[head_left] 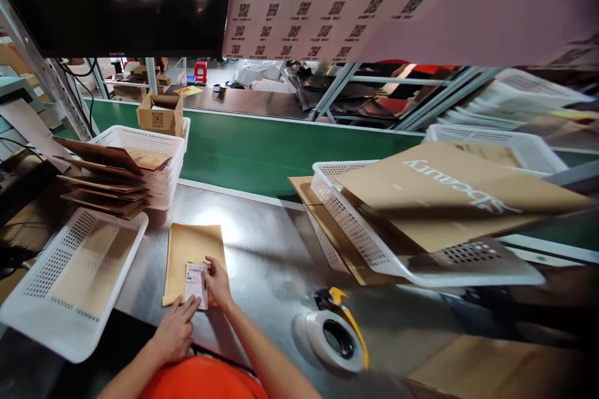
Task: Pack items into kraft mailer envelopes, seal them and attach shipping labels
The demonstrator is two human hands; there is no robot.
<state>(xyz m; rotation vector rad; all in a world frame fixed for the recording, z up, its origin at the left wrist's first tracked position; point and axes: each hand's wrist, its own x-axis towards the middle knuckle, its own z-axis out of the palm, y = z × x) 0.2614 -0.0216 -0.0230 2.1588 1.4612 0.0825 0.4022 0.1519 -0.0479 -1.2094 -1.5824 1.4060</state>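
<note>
A brown padded envelope (194, 255) lies flat on the steel worktable (266, 262) in front of me. A small white printed label (196, 283) sits on its near end. My left hand (175, 331) rests with fingers stretched flat against the label's lower edge. My right hand (216, 280) pinches the label's right edge between thumb and fingers, pressing it onto the envelope.
A white basket (70, 274) holding flat envelopes lies at left, stacked baskets with cardboard (140, 162) behind it. A tilted white basket (374, 243) with large brown mailers stands at right. A tape dispenser (337, 330) sits near my right arm. A green conveyor (262, 149) carries a cardboard box (160, 113).
</note>
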